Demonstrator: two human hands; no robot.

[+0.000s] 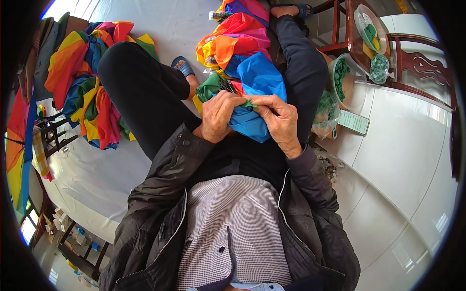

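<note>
Between my knees hangs a bundle of rainbow-coloured cloth (238,41), and its blue part (262,76) lies over my lap. My left hand (218,116) pinches a small green piece (250,104) from one side. From the other side, my right hand (279,121) pinches the same piece with thumb and forefinger. Blue cloth (248,125) hangs just under both hands. What the green piece is, and whether it joins the cloth, is hidden by the fingertips.
More rainbow cloth (90,87) is heaped at the left. On the right stand a clear tub of green pieces (347,82), a bag of green pieces (325,109) and a phone (354,122). A wooden chair (422,68) carries another tub (371,30) and a small bag (379,68).
</note>
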